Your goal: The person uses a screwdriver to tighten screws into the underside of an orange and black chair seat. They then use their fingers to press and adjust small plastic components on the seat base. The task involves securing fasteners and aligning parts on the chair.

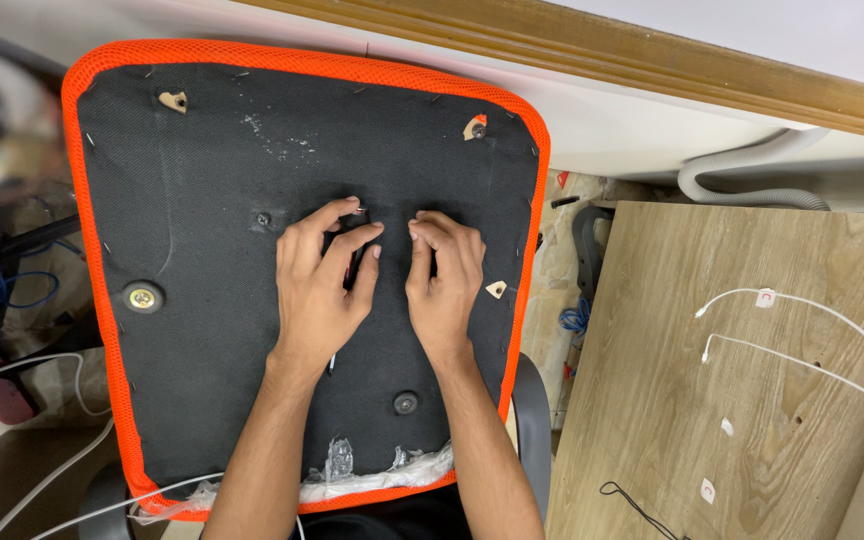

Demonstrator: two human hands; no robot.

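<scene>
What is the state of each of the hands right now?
Left hand: fingers curled, resting on the black chair seat underside; a held item cannot be told.
Right hand: fingers bent, pressing on it, holding nothing visible.

Bright, even light, soft shadows; left edge blurred

Both hands rest mid-panel on the black seat underside (212,180), whose fabric lies open to the left and far of them. In the way there are a metal screw insert (142,297) at left, a small bolt (406,402) near the right forearm, and torn plastic (372,470) along the near edge (bunched, low). Right of the orange rim (102,300), white cables (802,330) cross the wooden board (672,400).
</scene>
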